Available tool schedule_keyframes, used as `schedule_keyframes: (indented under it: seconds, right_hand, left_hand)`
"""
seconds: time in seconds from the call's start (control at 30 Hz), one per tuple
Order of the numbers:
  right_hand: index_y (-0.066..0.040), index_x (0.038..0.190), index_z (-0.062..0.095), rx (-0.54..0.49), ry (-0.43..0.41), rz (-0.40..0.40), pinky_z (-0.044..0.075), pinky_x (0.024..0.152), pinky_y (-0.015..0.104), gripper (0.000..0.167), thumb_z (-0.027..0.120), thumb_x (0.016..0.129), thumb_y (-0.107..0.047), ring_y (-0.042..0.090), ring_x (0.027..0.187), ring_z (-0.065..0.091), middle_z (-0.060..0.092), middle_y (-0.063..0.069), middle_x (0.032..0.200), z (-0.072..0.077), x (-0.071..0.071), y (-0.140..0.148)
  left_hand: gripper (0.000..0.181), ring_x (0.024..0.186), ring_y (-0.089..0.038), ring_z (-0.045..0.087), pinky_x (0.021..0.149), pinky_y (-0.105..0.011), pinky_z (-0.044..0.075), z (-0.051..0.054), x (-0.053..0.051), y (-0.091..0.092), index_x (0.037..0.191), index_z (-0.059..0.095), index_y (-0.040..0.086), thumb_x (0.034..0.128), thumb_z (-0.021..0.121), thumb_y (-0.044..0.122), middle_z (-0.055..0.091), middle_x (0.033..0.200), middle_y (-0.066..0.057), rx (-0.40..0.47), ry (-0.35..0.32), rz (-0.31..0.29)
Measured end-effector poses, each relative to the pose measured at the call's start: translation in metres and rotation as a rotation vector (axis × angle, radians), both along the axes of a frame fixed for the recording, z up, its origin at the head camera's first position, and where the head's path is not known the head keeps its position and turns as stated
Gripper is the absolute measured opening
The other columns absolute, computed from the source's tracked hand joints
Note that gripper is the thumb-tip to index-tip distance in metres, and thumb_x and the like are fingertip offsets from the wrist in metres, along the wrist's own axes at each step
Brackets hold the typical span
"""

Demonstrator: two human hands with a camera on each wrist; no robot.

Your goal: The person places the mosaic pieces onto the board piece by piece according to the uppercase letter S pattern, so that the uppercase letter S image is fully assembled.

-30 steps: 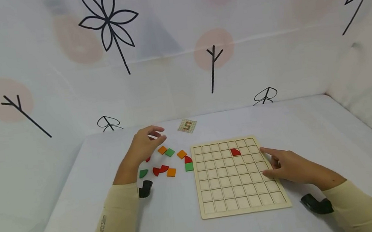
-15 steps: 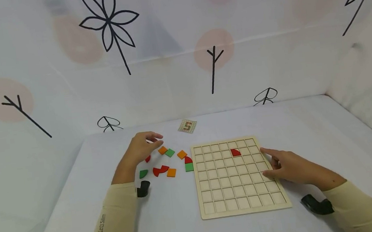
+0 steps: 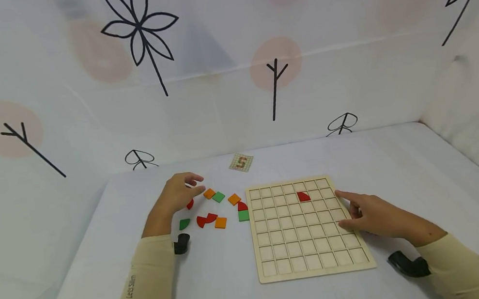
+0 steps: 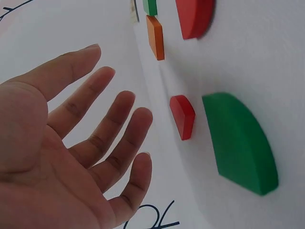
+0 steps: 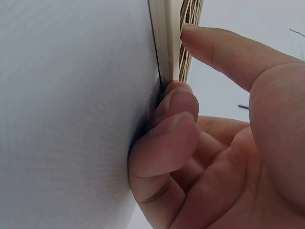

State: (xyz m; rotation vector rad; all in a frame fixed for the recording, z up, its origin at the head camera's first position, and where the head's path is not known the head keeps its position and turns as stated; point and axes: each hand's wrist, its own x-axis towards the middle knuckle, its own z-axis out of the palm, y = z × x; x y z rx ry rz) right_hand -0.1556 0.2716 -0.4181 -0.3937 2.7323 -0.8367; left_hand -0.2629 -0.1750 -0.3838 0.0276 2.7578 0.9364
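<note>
My left hand (image 3: 178,191) hovers over loose flat pieces on the left, its fingers spread and slightly bent, with nothing in the palm in the left wrist view. Nearest it are a red quarter-circle piece (image 3: 190,205), an orange square (image 3: 209,193) and a green square (image 3: 218,197). In the left wrist view a green quarter-circle piece (image 4: 238,143) lies close by. My right hand (image 3: 373,216) holds the right edge of a wooden grid board (image 3: 303,233): thumb on top, other fingers curled against its side. One red quarter-circle tile (image 3: 303,196) sits in the board's upper part.
A small pattern card (image 3: 241,162) with an S-like figure lies behind the board. More red pieces (image 3: 210,218), orange squares (image 3: 220,223) and a green square (image 3: 243,215) lie between my left arm and the board. A printed cloth (image 3: 227,112) hangs behind the white table.
My left hand has drawn back a little to the left and toward me, uncovering more of a red piece. The right hand and the board have stayed put.
</note>
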Motion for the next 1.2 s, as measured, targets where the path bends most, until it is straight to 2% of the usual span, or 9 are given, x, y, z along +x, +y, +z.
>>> schedule_keyframes:
  seconds: [0.13, 0.3, 0.67, 0.97, 1.2]
  right_hand:
    - [0.007, 0.151, 0.034, -0.003, -0.001, -0.001, 0.038, 0.053, 0.022, 0.089, 0.078, 0.086, -0.035, 0.005, 0.062, 0.043, 0.051, -0.002, 0.076, 0.000, 0.000, 0.001]
    - [0.007, 0.150, 0.035, 0.000, 0.010, -0.003, 0.037, 0.053, 0.022, 0.089, 0.078, 0.086, -0.036, 0.004, 0.062, 0.042, 0.050, -0.003, 0.076, -0.002, 0.000, 0.002]
    - [0.007, 0.150, 0.035, 0.007, -0.001, -0.005, 0.037, 0.053, 0.022, 0.089, 0.078, 0.086, -0.037, 0.005, 0.062, 0.042, 0.050, -0.003, 0.075, -0.002, -0.002, 0.000]
    - [0.007, 0.150, 0.034, 0.012, 0.012, 0.007, 0.037, 0.052, 0.022, 0.089, 0.078, 0.086, -0.037, 0.004, 0.061, 0.042, 0.050, -0.003, 0.075, 0.000, -0.003, 0.000]
    - [0.007, 0.150, 0.035, 0.022, 0.006, -0.009, 0.037, 0.052, 0.022, 0.089, 0.078, 0.085, -0.036, 0.005, 0.062, 0.042, 0.051, -0.003, 0.075, -0.002, -0.002, -0.002]
  left_hand:
    - [0.040, 0.120, -0.033, 0.056, 0.097, -0.046, 0.053, -0.002, -0.001, -0.004, 0.135, 0.060, 0.019, 0.0971, 0.065, 0.030, 0.055, 0.140, -0.012, -0.007, -0.019, 0.007]
    - [0.039, 0.120, -0.034, 0.055, 0.098, -0.049, 0.051, -0.003, -0.002, -0.004, 0.136, 0.060, 0.019, 0.0978, 0.064, 0.030, 0.054, 0.141, -0.013, -0.019, -0.035, 0.002]
    - [0.034, 0.103, -0.028, 0.060, 0.087, -0.039, 0.055, -0.009, -0.003, 0.003, 0.130, 0.064, 0.022, 0.0967, 0.066, 0.031, 0.058, 0.135, -0.011, -0.045, -0.057, 0.009]
    - [0.037, 0.112, -0.031, 0.055, 0.094, -0.045, 0.051, -0.009, 0.001, 0.011, 0.129, 0.065, 0.020, 0.0930, 0.071, 0.029, 0.060, 0.131, -0.011, -0.091, -0.054, 0.005]
    - [0.036, 0.113, -0.030, 0.055, 0.093, -0.047, 0.050, -0.011, 0.001, 0.015, 0.125, 0.067, 0.022, 0.0907, 0.074, 0.029, 0.062, 0.128, -0.008, -0.135, -0.040, 0.011]
